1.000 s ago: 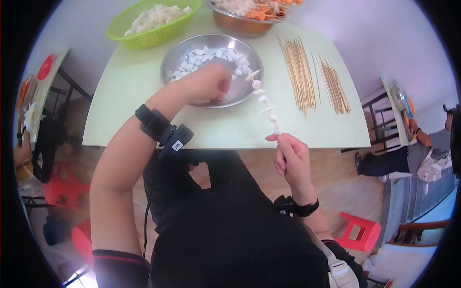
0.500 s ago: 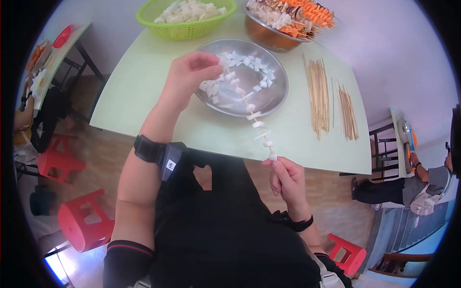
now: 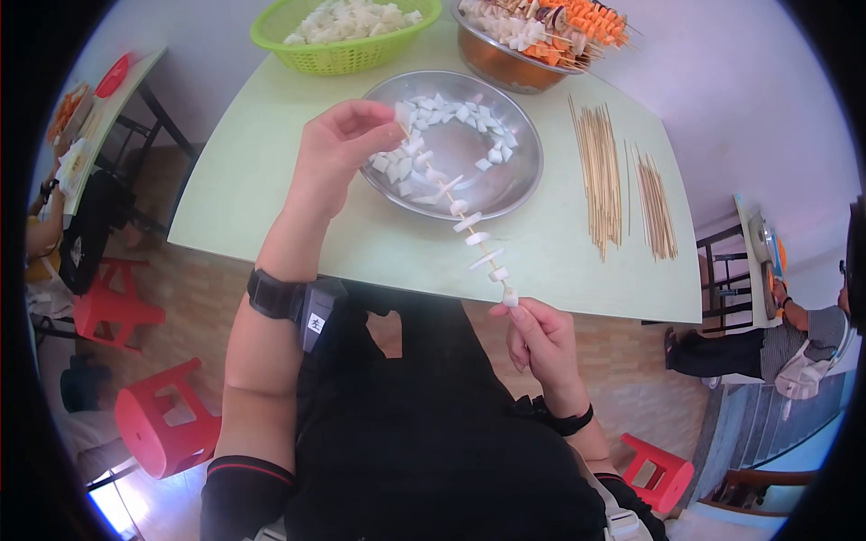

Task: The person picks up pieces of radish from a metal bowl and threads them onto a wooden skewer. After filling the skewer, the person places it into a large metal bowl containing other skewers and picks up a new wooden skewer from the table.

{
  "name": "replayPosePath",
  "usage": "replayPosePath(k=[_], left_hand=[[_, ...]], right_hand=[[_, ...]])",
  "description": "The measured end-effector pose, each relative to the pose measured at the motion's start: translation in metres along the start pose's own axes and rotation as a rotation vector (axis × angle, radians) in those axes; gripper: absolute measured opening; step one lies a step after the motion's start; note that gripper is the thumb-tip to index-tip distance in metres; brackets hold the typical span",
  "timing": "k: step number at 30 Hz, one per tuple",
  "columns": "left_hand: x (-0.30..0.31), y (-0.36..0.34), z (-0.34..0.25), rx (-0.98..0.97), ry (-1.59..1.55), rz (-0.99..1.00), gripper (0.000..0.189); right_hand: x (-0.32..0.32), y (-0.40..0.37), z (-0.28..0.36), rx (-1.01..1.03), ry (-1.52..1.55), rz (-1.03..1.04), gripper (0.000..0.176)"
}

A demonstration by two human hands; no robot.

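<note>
A thin bamboo skewer (image 3: 483, 250) with several white food pieces spaced along it slants from the metal bowl's near side down to the right. My right hand (image 3: 546, 343) pinches its lower end, beside the lowest piece. At the upper end, my left hand (image 3: 338, 149) has thumb and forefinger closed on a pale, translucent white piece (image 3: 402, 115), right at the skewer's tip. Whether the tip has pierced that piece is hard to see. Beneath the left hand, the shallow metal bowl (image 3: 532, 171) holds loose white cut pieces (image 3: 465, 113) around its inside.
Bare bamboo skewers (image 3: 602, 180) lie in two bunches on the table's right side. At the back stand a green basket (image 3: 338, 61) of white pieces and a metal bowl (image 3: 505, 68) of loaded skewers. Red stools (image 3: 149, 428) flank me; another person (image 3: 722, 356) is at the right.
My left hand has moved slightly left and now shows a white piece at the skewer's tip. The right hand stays almost in place, still gripping the lower end.
</note>
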State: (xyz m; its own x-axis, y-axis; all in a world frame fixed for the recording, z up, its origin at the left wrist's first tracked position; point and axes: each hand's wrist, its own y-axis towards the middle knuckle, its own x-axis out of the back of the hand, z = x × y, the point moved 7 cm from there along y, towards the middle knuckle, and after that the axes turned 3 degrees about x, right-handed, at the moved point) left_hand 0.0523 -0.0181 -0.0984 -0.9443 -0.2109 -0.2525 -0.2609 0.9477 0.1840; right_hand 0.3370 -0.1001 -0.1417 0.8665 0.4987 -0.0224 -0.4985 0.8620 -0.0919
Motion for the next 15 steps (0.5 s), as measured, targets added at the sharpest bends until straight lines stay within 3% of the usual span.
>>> replayPosePath(k=[15], left_hand=[[0.0026,-0.0029,-0.0012,0.010,-0.031,-0.007,0.022]], right_hand=[[-0.0013,-0.0014,0.0021,0.007,0.023,0.010,0.026]])
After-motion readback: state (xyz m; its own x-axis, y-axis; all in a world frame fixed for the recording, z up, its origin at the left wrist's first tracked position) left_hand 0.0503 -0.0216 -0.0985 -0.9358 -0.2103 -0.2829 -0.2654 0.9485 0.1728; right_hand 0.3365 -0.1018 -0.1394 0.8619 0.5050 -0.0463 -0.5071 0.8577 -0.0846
